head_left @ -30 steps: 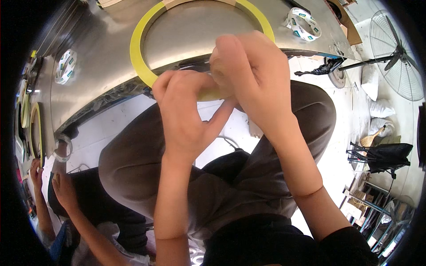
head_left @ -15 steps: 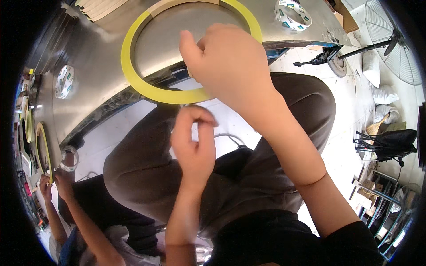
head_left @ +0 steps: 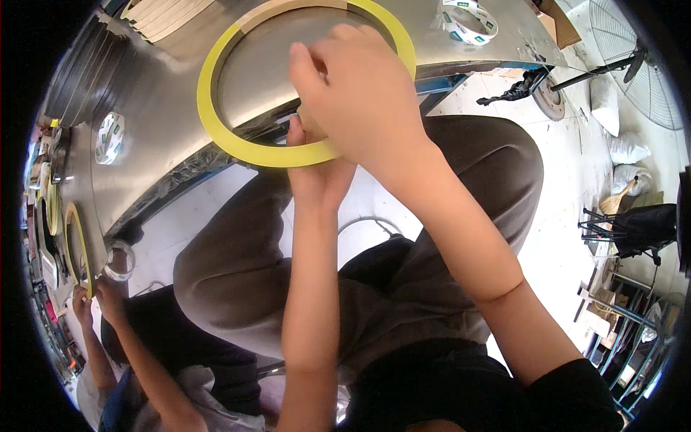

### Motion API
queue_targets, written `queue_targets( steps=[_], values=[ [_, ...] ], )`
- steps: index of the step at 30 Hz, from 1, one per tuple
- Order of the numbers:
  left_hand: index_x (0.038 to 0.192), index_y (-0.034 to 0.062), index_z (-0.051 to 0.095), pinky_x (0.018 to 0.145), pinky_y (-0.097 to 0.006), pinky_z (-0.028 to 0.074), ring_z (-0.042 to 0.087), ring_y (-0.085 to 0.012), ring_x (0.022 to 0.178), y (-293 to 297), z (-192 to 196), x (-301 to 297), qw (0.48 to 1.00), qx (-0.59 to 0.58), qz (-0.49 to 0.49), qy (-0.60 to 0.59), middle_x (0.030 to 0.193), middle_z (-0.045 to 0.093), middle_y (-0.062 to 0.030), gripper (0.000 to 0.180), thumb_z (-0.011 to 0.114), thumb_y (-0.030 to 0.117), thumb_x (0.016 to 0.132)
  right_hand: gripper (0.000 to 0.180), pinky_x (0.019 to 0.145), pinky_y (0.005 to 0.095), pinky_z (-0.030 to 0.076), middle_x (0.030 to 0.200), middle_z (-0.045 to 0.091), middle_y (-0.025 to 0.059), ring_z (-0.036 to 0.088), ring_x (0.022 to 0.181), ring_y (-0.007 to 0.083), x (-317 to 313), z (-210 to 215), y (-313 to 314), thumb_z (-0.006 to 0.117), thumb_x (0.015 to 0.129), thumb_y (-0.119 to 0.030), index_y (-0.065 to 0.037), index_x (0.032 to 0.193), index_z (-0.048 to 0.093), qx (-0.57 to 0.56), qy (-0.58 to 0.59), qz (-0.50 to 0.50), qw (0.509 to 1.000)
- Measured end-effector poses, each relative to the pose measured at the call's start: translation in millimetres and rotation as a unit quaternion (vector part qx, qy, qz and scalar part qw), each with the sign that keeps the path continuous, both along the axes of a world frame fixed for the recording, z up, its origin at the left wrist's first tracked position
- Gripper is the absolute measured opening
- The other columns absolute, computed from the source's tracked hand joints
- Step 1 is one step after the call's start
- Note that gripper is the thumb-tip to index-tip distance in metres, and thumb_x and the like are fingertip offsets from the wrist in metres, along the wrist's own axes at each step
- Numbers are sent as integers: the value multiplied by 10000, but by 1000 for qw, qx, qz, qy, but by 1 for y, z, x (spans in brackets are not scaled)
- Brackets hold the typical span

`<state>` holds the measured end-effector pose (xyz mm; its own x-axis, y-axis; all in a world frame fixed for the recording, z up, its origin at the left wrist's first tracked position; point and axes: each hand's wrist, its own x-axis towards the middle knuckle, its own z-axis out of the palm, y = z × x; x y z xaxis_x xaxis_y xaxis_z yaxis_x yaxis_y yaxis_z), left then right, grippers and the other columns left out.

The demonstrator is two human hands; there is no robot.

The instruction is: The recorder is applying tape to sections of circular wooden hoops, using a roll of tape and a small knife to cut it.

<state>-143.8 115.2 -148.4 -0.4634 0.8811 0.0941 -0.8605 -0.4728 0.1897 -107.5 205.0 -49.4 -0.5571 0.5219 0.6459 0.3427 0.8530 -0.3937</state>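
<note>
A flat yellow ring [head_left: 216,122] with a tan stretch along its far side lies partly on the metal table, its near edge jutting past the table's rim. From below, my left hand [head_left: 324,181] is closed round that near edge, its thumb showing inside the ring. Over the ring's near right part is my right hand [head_left: 367,97], fingers curled and thumb bent toward the far left. Its fingertips, and anything they may pinch, are hidden behind the back of the hand.
The metal table [head_left: 162,93] carries a tape roll [head_left: 469,21] at far right, another tape roll [head_left: 109,138] at left, and stacked dark rings [head_left: 83,72]. At lower left a co-worker's hands [head_left: 108,299] hold a similar ring [head_left: 72,245]. A fan [head_left: 637,54] stands at far right.
My left hand has moved up from below the ring and taken hold of its near edge. My right hand has shifted slightly left. The ring has hardly moved.
</note>
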Motion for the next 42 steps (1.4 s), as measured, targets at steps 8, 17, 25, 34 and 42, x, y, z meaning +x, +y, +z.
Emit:
queue_targets(
  steps=[8,17,25,34,42],
  values=[
    [1296,50,570,1043,-406,470,572,-210,1219,-3,-23,14,998,38,10,-38,1332,592,-84,413,587,315,981,162,862,382,437,975,596,135,550,921,286,94,-19,-25,653,825,-86,-27,961,587,-93,208,108,968],
    [1281,30,541,1028,-420,458,578,-244,1178,-40,-36,61,996,24,6,-91,1288,608,-110,428,481,286,943,484,871,479,438,1044,574,162,557,945,380,84,-60,-66,813,729,-280,-31,1046,544,-158,77,39,984],
    [1261,25,552,1043,-436,420,557,-278,1157,-66,4,77,986,-147,22,-80,1291,583,-120,395,485,226,928,370,783,448,507,1070,586,163,608,913,373,95,-66,-65,737,822,-279,-56,1075,585,-181,18,54,982],
    [1147,117,709,968,-433,449,609,-265,1060,-51,82,7,214,-275,392,851,1145,654,-49,352,657,49,806,450,748,384,553,1104,634,169,671,901,342,107,-71,-66,823,753,-101,-65,1162,639,-178,68,106,976],
    [1146,90,705,891,-403,484,624,-246,959,-48,70,-1,216,-231,392,864,1054,646,-49,366,633,60,789,401,738,359,545,1070,641,147,671,882,312,115,-73,-70,829,736,-82,-72,1112,690,-190,72,103,974]
  ],
)
